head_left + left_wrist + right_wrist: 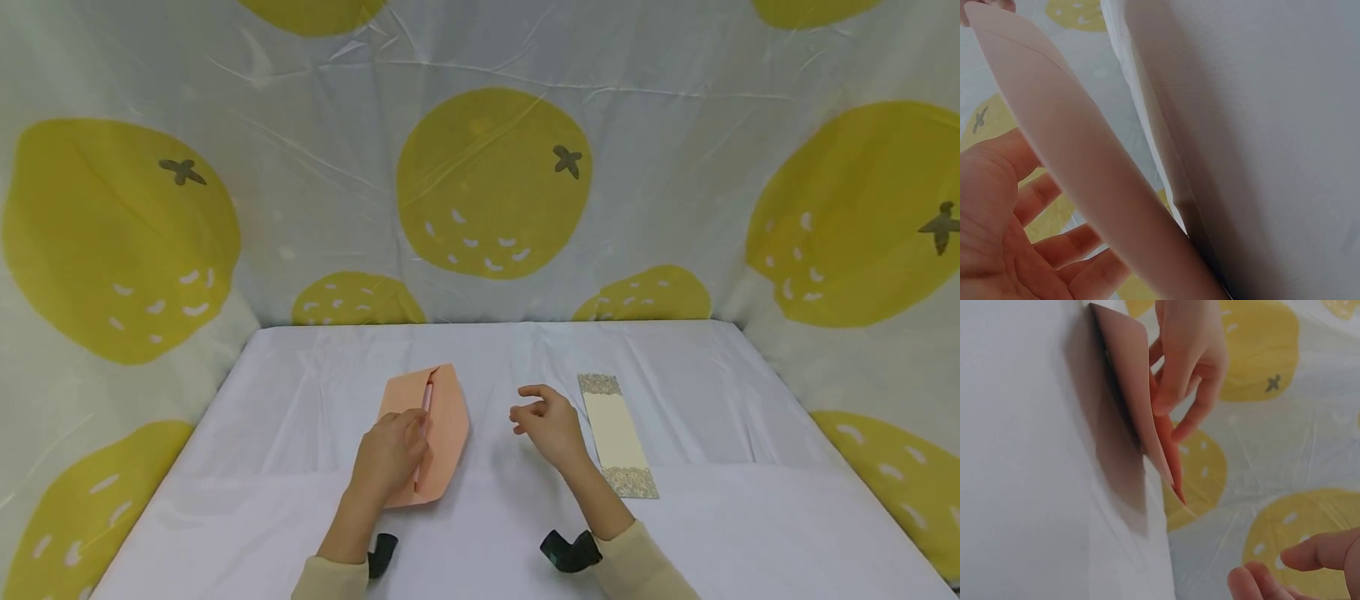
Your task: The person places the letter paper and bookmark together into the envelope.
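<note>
A salmon-pink envelope (447, 433) with its pointed flap spread to the right is at the left of centre in the head view. My left hand (390, 450) lies over its body, fingers at the long slit of the pocket, and holds it by that edge. A pale strip shows inside the slit. In the right wrist view the envelope (1125, 347) stands tilted, its shadow on the white cloth. My right hand (551, 425) hovers right of the envelope, fingers loosely bent, thumb apart, holding nothing. The left wrist view shows left fingers (1072, 244) passing behind the envelope's edge.
A cream card (617, 429) with patterned gold ends lies right of my right hand. White cloth covers the table (712, 517). A curtain (315, 192) printed with yellow fruit rises behind and at both sides. Dark wrist devices (570, 552) sit by both sleeves.
</note>
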Motion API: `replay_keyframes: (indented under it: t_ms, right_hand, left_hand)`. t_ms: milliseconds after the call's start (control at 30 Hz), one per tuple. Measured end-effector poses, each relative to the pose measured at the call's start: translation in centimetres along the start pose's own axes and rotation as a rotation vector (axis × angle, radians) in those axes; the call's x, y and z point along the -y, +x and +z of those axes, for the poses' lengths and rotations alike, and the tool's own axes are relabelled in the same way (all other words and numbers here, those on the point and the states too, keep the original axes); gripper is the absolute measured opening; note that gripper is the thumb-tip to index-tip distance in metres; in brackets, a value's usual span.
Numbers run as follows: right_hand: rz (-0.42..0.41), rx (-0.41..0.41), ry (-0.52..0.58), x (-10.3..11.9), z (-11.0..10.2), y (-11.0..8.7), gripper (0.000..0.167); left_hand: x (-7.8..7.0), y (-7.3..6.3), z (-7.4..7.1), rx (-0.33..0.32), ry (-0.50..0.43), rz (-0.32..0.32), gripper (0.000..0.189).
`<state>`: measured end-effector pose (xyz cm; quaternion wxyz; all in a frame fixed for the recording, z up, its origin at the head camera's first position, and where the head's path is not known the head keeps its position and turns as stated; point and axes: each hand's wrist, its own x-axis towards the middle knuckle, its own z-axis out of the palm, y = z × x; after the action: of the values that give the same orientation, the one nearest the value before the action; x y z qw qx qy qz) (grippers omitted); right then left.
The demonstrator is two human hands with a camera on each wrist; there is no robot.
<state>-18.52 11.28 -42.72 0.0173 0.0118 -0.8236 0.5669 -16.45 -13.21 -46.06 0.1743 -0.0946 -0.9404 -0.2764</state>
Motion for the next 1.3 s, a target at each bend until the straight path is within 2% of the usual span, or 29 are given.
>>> replay_keyframes:
  t_ms: [167, 367, 733, 1000, 1300]
  right_hand:
    - [0.012, -0.032, -0.024, -0.3, -1.2, 0.1, 0.032]
    - [0.042, -0.035, -0.105, -0.7, -3.2, -0.1, 0.035]
    - [0.082, -0.043, -0.194, -2.4, -6.5, -0.3, 0.039]
    - [0.095, -0.044, -0.22, -3.8, -8.0, -0.2, 0.041]
    - [0.151, -0.064, -0.244, -5.5, -9.8, 0.2, 0.044]
  left_hand:
    - [0.0, 0.1, 0.0, -0.003, 0.006, 0.005, 0.033]
    - [-0.1, 0.2, 0.1, 0.004, 0.002, 0.014, 0.032]
    - [0.0, 0.2, 0.2, 0.017, 0.002, -0.015, 0.032]
    - [0.0, 0.1, 0.0, 0.026, -0.008, -0.021, 0.032]
    - [0.1, 0.1, 0.0, 0.025, -0.02, -0.02, 0.033]
